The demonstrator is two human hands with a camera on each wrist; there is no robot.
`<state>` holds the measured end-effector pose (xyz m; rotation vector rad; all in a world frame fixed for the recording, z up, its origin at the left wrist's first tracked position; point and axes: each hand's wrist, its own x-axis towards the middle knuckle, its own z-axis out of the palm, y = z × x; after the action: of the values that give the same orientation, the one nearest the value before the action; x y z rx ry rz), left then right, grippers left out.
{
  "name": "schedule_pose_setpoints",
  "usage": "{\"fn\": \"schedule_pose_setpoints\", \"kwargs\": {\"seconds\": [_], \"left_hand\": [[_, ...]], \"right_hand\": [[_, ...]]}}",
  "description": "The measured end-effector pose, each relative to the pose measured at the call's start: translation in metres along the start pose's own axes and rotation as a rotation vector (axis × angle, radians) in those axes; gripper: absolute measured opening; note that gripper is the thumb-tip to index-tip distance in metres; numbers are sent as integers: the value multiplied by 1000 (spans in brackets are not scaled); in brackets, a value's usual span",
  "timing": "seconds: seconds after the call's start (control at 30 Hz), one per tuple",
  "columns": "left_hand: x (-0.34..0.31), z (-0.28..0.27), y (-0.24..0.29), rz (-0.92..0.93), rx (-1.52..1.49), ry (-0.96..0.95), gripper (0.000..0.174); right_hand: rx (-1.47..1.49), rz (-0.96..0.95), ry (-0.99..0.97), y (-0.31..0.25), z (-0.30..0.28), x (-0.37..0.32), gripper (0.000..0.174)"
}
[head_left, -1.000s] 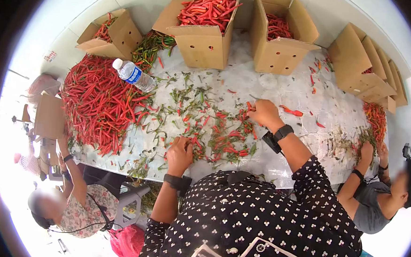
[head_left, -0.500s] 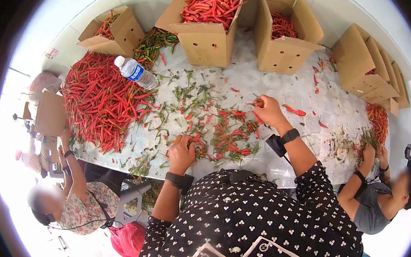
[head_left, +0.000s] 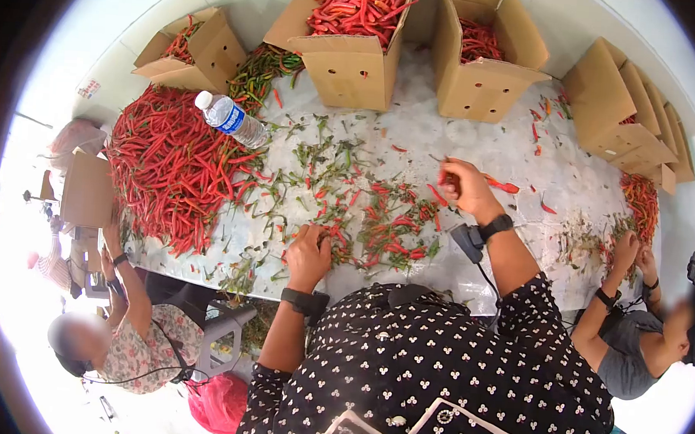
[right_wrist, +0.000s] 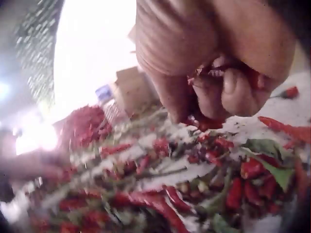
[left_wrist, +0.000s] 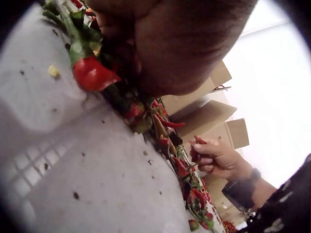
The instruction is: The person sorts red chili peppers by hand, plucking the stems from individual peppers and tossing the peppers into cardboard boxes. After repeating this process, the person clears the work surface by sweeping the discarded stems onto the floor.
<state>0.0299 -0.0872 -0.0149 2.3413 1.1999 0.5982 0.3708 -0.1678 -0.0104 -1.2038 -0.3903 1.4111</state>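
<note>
Right hand [head_left: 462, 184] above bench [head_left: 448, 136], fingers seemingly pinching red chilli [head_left: 445, 177]. Left hand [head_left: 309, 254] down in scraps [head_left: 386, 231], knuckles bent, hold hidden under palm. Heap [head_left: 167, 166], bottle [head_left: 230, 120], boxes [head_left: 349, 54] beyond; other people [head_left: 634, 346] at bench ends.

Ctr frame: left hand [head_left: 308, 254] rests, fingers curled, on loose red chillies & green stems [head_left: 390, 229] on white table [head_left: 480, 137]. Ctr-right: right hand [head_left: 465, 186] pinches small red chilli [head_left: 445, 178]. Left: big red chilli heap [head_left: 171, 166], w/ clear plastic water bottle [head_left: 232, 120] on top.
</note>
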Motion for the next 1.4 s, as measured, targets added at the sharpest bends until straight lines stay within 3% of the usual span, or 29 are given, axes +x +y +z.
{"fn": "schedule_pose_setpoints", "kwargs": {"seconds": [0.03, 0.17, 0.23, 0.27, 0.3, 0.37, 0.4, 0.53, 0.6, 0.7, 0.73, 0.77, 0.83, 0.87, 0.93, 1.07, 1.13, 1.23, 1.4], "left_hand": [[1, -1, 2, -14, 15, -14, 10], [2, -3, 6, 12, 23, -4, 10], [2, -2, 3, 29, 6, 2, 9], [2, -2, 3, 29, 9, 0, 9], [1, -2, 3, 22, 15, -4, 10], [1, -2, 3, 13, 22, -7, 10], [1, -2, 4, 16, 24, 2, 10], [1, -2, 5, -8, 15, -17, 10], [1, -4, 8, -1, 32, -14, 10], [1, -4, 8, 10, 35, -10, 9], [2, -4, 8, 7, 21, -7, 9], [1, -3, 7, 12, 17, -10, 9], [2, 0, 4, 26, 19, 13, 8], [3, 0, 4, 29, 18, 12, 8], [3, 0, 3, 12, 41, -15, 8], [2, -2, 5, 4, 11, 4, 8], [0, -2, 4, 10, 13, 1, 8], [-1, 1, 1, 23, 24, 9, 9], [1, 2, 2, 4, 22, -9, 9]], "right_hand": [[310, 21, -53, -3, -8, -5, 15], [331, 64, 94, -2, -13, -22, 15], [-366, 23, 172, 11, -17, -13, 18], [-795, -120, 227, 22, -15, -4, 20], [-793, -120, 227, 24, -7, -3, 20], [-1527, -538, 263, 26, 7, -4, 16], [-1471, -431, 203, 25, 10, -3, 17], [-1341, -384, 119, 14, 8, -10, 15], [-403, 86, 151, 3, -12, -18, 14], [-414, 68, 173, -12, -17, -51, 12], [-571, -56, 234, -7, -8, -59, 15], [-570, -56, 241, 5, -6, -62, 15], [-1050, -242, 183, 31, -4, -61, 20], [-1049, -242, 187, 40, 1, -60, 20], [-1399, -288, 242, 51, 17, -58, 23], [-1324, -412, 200, 56, 21, -52, 22], [-965, -356, 261, 44, 8, -52, 24], [-955, -308, 352, 27, -20, -59, 22], [-1247, -342, 255, 28, -20, -69, 17]]}}
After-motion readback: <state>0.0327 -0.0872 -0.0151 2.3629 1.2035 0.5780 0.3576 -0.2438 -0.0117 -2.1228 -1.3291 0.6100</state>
